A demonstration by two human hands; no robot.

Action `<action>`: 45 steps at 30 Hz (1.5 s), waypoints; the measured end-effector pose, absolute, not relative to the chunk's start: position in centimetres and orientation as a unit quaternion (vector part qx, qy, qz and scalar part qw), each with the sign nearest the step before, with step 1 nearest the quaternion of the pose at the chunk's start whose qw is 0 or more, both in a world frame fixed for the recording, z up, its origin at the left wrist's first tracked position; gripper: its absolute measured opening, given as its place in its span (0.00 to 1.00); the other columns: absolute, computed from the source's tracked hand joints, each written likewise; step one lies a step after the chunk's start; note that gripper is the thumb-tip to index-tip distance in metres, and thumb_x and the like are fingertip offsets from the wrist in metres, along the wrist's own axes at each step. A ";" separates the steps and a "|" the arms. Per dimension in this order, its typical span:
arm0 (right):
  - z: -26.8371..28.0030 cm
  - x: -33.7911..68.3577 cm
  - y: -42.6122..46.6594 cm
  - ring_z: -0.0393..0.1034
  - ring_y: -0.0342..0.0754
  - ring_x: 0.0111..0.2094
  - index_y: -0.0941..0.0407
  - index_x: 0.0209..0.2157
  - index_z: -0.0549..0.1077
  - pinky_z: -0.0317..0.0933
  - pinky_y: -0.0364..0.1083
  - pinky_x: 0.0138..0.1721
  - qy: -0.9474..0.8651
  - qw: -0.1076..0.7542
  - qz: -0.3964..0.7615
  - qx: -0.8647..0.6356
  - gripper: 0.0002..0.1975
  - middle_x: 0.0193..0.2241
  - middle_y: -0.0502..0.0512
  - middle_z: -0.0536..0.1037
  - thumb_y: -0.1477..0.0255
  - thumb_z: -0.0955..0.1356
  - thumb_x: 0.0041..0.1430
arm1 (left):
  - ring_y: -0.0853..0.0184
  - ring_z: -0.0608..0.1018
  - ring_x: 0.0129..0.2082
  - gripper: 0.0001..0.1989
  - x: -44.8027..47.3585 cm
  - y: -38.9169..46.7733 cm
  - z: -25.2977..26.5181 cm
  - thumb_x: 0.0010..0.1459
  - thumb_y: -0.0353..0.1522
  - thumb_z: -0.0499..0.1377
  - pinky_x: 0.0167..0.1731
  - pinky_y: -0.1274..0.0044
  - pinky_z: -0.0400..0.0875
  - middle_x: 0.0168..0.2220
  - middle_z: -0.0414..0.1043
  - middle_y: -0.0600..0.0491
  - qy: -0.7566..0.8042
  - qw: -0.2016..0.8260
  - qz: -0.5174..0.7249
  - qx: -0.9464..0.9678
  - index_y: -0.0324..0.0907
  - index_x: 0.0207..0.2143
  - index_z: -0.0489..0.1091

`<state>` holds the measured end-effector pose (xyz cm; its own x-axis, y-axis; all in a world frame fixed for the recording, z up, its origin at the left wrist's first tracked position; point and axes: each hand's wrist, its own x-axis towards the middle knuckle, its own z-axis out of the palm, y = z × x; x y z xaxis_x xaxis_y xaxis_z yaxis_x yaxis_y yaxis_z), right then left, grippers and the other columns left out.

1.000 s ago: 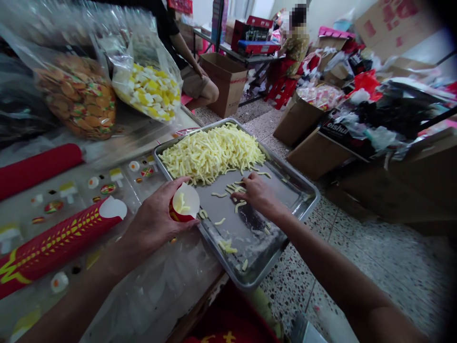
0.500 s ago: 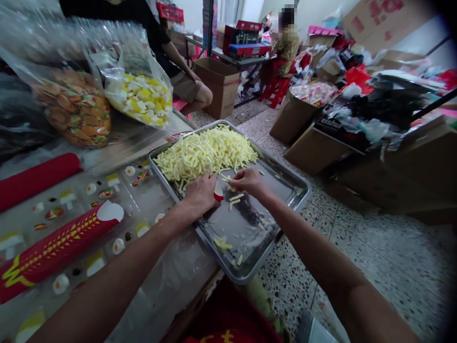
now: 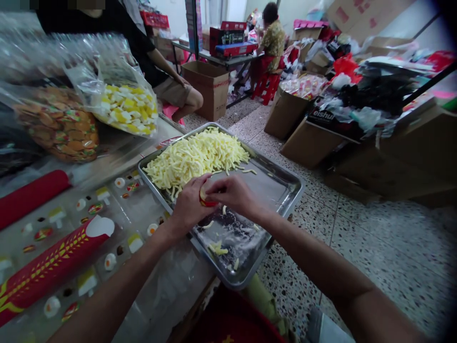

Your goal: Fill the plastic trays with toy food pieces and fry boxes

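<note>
My left hand is closed around a small red fry carton with a pale inner side, held over a metal tray. My right hand is closed, its fingertips pinched at the carton's mouth; what they grip is hidden. Just beyond my hands, a heap of pale yellow fry-shaped sticks fills the far left part of the tray. A few loose sticks and white powder lie on the tray's near part.
A nested stack of red fry cartons lies on the table's patterned cover at left, another red stack behind it. Bags of small biscuit-like pieces and yellow-white pieces stand beyond. Two people sit further back. Cardboard boxes line the right.
My right hand has moved left from the loose sticks to the carton in my left hand. Some sticks that lay near it are gone from the tray's middle. The view has shifted slightly.
</note>
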<state>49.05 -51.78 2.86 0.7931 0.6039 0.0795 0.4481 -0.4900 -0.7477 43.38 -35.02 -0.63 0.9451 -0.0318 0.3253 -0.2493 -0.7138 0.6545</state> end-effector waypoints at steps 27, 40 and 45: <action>-2.6 48.9 -49.8 0.68 0.48 0.37 0.58 0.31 0.76 0.57 0.44 0.40 -0.469 0.139 0.029 -0.872 0.06 0.34 0.57 0.78 0.80 0.67 0.60 | 0.54 0.74 0.58 0.44 38.4 -27.1 0.4 0.44 0.42 0.74 0.59 0.64 0.69 0.60 0.71 0.46 0.000 0.330 0.098 0.939 0.45 0.62 0.65; 0.9 43.9 -42.3 0.75 0.46 0.31 0.56 0.42 0.81 0.64 0.43 0.34 -0.277 0.501 0.066 -0.817 0.16 0.32 0.51 0.83 0.78 0.70 0.49 | 0.50 0.77 0.53 0.44 34.8 -28.3 1.0 0.45 0.38 0.74 0.51 0.63 0.74 0.55 0.72 0.43 0.083 0.258 0.106 0.957 0.42 0.63 0.62; 2.1 39.6 -38.0 0.74 0.50 0.30 0.53 0.34 0.83 0.62 0.46 0.33 -0.319 0.416 0.070 -0.849 0.08 0.29 0.55 0.82 0.72 0.70 0.55 | 0.51 0.76 0.52 0.32 31.5 -28.2 0.5 0.56 0.30 0.61 0.52 0.63 0.73 0.53 0.72 0.40 0.191 0.256 0.202 0.926 0.38 0.64 0.61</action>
<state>39.61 -38.04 2.15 0.7870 0.5995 0.1459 0.4825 -0.4506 -0.7511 31.46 -28.19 0.55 0.8451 0.4573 0.2768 0.2505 -0.7963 0.5506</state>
